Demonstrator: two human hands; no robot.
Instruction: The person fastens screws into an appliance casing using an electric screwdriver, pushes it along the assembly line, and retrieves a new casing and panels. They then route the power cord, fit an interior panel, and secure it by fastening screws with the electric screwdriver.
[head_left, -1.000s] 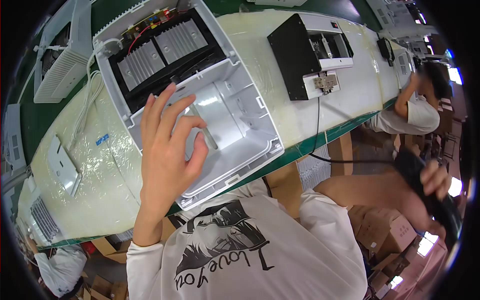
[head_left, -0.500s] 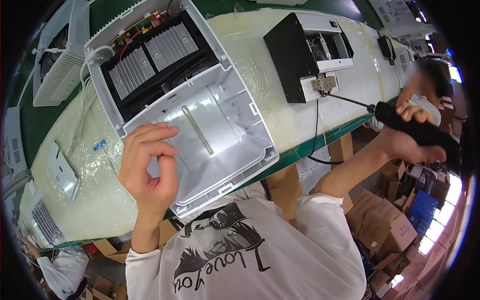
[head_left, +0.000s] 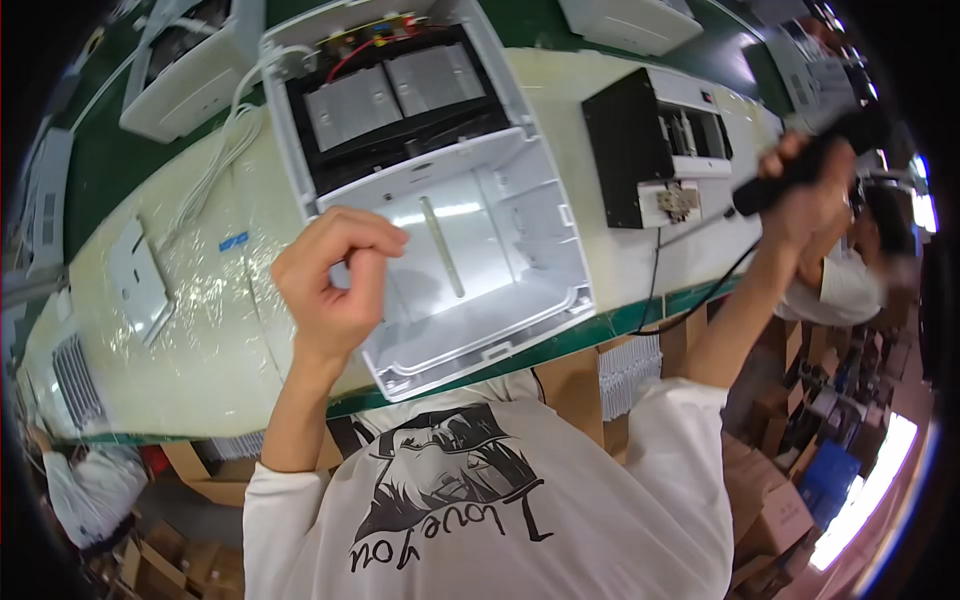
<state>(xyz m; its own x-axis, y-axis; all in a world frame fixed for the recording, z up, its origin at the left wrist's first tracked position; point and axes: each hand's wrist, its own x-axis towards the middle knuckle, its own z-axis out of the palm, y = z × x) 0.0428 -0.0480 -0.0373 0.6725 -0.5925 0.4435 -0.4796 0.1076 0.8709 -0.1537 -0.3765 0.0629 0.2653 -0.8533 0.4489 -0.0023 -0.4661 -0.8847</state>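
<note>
On the workbench (head_left: pixel 220 310), a machine (head_left: pixel 628 145) stands near the housing (head_left: pixel 490 250).

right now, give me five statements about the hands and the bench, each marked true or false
1. The right hand holds a black-handled driver. True.
2. The left hand is on the black-sided box. False: it is at the open white housing.
3. Blue tape is left of the housing in the picture. True.
4. The black-sided box is left of the housing in the picture. False: it is to the right.
5. The housing has ribbed metal blocks inside. True.
</note>
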